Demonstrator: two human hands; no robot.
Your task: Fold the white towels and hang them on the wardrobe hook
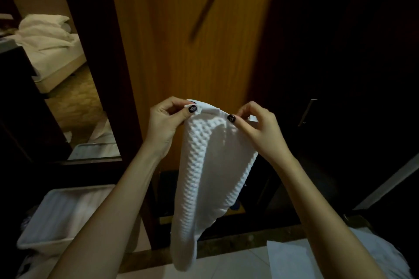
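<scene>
The white waffle-textured towel (210, 165) hangs in front of us in the middle of the view, held up by its top edge and drooping in a long fold, its lower end over the pale tiled floor (226, 265). At far left we see a tall dark-framed panel (56, 63) showing a bed with rumpled white bedding; we cannot tell whether it is a mirror or a doorway. Below it, at the lower left, stands a white ribbed plastic bin (56, 217). Next comes our left hand (167, 120), its thumb and curled fingers pinching the towel's upper left corner, the dark-painted thumbnail lying on the hem. Behind the towel rises an orange-brown wooden wardrobe panel (192, 52), with a dark slanted bar (208, 4) blurred across its upper part. Our right hand (256, 127) pinches the top edge just to the right, thumb on the near side and fingers curled behind the cloth, so the two hands sit near each other with a short stretch of hem between them. Further right is a dark wardrobe door with a slim metal handle (307, 112). At the lower right a flat piece of white cloth (294, 260) lies on the floor.
</scene>
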